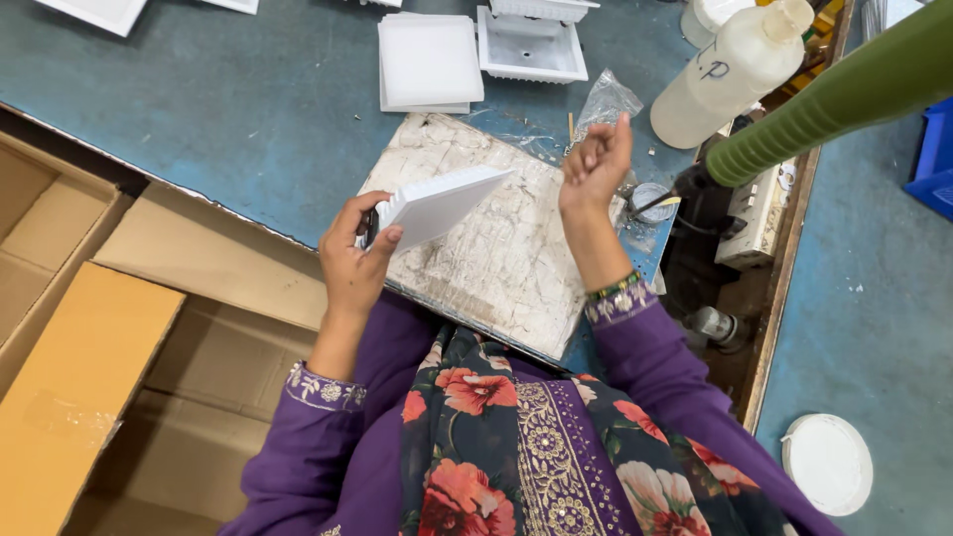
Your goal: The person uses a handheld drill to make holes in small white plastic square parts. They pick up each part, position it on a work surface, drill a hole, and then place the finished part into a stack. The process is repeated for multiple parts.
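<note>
above a crusted, chalky-white work board [506, 248] on a blue-grey table [228, 109], the left hand [352, 260] holds a flat white square plastic panel [437, 203] tilted up on edge, thumb pressed on its near face and fingers curled behind it; a small dark piece shows between the fingers and the panel. the panel's upper edge has a fine ribbed, toothed line. the right hand [596, 164] is raised just beside the panel without touching it, its fingers bunched together with the fingertips pressed closed; whether they pinch anything is not clear.

the board is rectangular, rough and caked with dried white residue, its near edge overhanging the table. beyond it lie a smooth white square tile stack [429, 62] and a white moulded tray [531, 45] with raised walls. a crumpled clear plastic bag [606, 99] lies by the board's far corner, and a cloudy white plastic bottle [735, 69] lies tilted to the right. a ribbed green hose [844, 94] crosses the upper right corner. a small round tin [650, 201] with a stick in it sits at the board's right edge. open brown cardboard boxes [109, 337] stand to the left, and a round white lid [827, 464] lies on the floor at the right.
</note>
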